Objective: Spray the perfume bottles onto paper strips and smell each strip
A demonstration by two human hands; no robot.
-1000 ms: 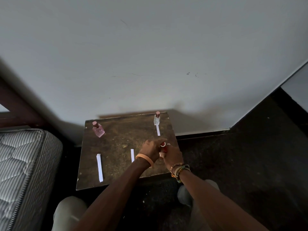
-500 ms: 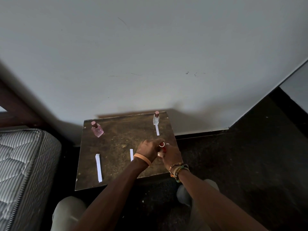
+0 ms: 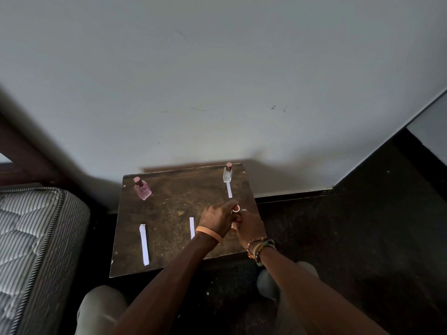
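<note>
On the small dark table (image 3: 169, 209), both my hands meet over a small reddish perfume bottle (image 3: 236, 217) with a white round top. My left hand (image 3: 217, 220) curls over its top. My right hand (image 3: 250, 224) grips its body from the right. Most of that bottle is hidden. A pink bottle (image 3: 142, 189) stands at the back left and a clear bottle (image 3: 227, 174) at the back right. One white paper strip (image 3: 229, 189) lies in front of the clear bottle, a second strip (image 3: 192, 227) just left of my left hand, and a third strip (image 3: 144, 244) at the front left.
The table stands against a pale wall (image 3: 217, 93). A striped mattress (image 3: 31, 238) lies close on the left. Dark floor (image 3: 362, 238) spreads to the right, and my knees (image 3: 101, 308) sit below the table's front edge.
</note>
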